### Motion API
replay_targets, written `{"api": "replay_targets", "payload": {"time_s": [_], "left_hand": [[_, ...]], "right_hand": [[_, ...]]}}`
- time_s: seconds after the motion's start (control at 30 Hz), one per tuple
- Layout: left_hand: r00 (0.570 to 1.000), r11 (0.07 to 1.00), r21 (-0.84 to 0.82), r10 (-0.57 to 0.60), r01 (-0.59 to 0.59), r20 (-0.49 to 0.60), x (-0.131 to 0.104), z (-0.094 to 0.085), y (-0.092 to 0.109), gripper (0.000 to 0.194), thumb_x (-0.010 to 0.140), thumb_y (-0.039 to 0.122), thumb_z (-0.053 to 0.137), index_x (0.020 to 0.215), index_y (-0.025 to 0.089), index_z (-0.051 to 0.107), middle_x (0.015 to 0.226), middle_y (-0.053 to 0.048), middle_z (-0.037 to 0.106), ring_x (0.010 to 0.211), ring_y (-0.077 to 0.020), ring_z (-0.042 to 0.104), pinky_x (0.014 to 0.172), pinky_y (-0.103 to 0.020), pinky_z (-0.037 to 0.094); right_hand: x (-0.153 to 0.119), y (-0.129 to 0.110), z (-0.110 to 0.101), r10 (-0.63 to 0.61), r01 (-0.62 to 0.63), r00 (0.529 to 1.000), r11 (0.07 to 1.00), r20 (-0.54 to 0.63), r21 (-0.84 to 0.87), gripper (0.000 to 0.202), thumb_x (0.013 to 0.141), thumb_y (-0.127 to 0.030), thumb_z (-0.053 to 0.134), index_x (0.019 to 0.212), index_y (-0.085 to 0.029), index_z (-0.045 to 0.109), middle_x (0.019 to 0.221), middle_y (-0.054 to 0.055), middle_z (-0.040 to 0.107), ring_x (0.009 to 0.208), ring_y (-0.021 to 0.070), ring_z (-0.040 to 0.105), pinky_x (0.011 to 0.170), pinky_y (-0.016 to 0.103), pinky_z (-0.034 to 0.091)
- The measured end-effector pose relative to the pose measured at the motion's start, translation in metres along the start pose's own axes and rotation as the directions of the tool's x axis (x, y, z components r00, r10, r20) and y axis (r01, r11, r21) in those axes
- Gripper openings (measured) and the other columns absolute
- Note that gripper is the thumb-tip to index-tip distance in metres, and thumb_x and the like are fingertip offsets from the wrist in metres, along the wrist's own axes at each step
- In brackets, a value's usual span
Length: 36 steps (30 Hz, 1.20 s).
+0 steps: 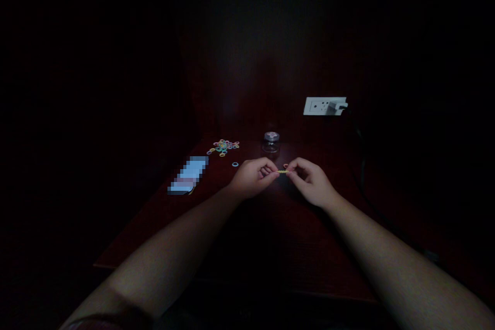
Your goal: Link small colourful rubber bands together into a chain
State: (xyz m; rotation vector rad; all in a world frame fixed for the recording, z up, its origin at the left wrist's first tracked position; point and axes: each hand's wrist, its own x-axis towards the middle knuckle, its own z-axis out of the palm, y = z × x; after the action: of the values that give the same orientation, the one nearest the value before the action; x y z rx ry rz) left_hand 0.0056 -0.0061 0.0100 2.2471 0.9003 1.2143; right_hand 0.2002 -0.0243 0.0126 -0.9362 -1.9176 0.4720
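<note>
Between my two hands a yellow hair tie [282,171] is stretched into a short line above the dark red table. My left hand [256,176] pinches its left end between thumb and fingertips. Its right end is pinched the same way by my right hand [310,179]. A reddish hair tie [285,166] shows just behind, close to the right fingertips; whether it lies on the table I cannot tell. One blue hair tie [235,164] lies alone to the left of my left hand. Farther back is a loose pile of colourful hair ties [223,146].
A small clear jar [271,143] with a lid stands behind my hands. At the left lies a phone [188,175] with a lit, blurred screen. A wall socket [324,106] holds a plug, and its dark cable [362,160] runs down the right side. The surroundings are very dark.
</note>
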Motion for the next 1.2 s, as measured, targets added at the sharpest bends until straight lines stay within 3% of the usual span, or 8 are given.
{"api": "replay_targets", "payload": {"time_s": [0.37, 0.63, 1.2], "left_hand": [[0.999, 0.999, -0.03, -0.024, 0.025, 0.034, 0.0015, 0.0019, -0.0022, 0.015, 0.082, 0.026, 0.059, 0.088, 0.014, 0.065, 0.074, -0.002, 0.067, 0.061, -0.0083, 0.058, 0.057, -0.019, 0.046], [0.999, 0.999, -0.046, -0.023, 0.025, 0.043, 0.0017, 0.0018, -0.0021, 0.018, 0.084, 0.029, 0.056, 0.09, 0.014, 0.065, 0.079, -0.004, 0.07, 0.065, -0.0102, 0.062, 0.06, -0.021, 0.049], [0.998, 1.0, -0.023, 0.002, 0.0, 0.059, 0.0011, -0.0006, 0.0024, 0.017, 0.083, 0.028, 0.056, 0.086, 0.014, 0.065, 0.075, -0.002, 0.069, 0.061, -0.0082, 0.059, 0.057, -0.018, 0.047]], "right_hand": [[0.0004, -0.0045, 0.0022, -0.036, 0.036, 0.999, 0.998, 0.013, 0.042, 0.005, 0.082, -0.021, 0.055, 0.085, -0.017, 0.057, 0.074, 0.002, 0.057, 0.066, 0.014, 0.052, 0.061, 0.026, 0.043], [0.0002, -0.0049, 0.0012, -0.034, 0.033, 0.999, 0.999, 0.022, 0.035, 0.008, 0.083, -0.024, 0.056, 0.079, -0.017, 0.058, 0.071, 0.002, 0.055, 0.063, 0.0129, 0.048, 0.059, 0.026, 0.04], [0.0007, -0.0048, 0.0011, -0.046, 0.046, 0.999, 0.999, -0.006, 0.019, 0.007, 0.083, -0.023, 0.055, 0.084, -0.018, 0.06, 0.074, 0.003, 0.06, 0.065, 0.0145, 0.053, 0.06, 0.027, 0.043]]}}
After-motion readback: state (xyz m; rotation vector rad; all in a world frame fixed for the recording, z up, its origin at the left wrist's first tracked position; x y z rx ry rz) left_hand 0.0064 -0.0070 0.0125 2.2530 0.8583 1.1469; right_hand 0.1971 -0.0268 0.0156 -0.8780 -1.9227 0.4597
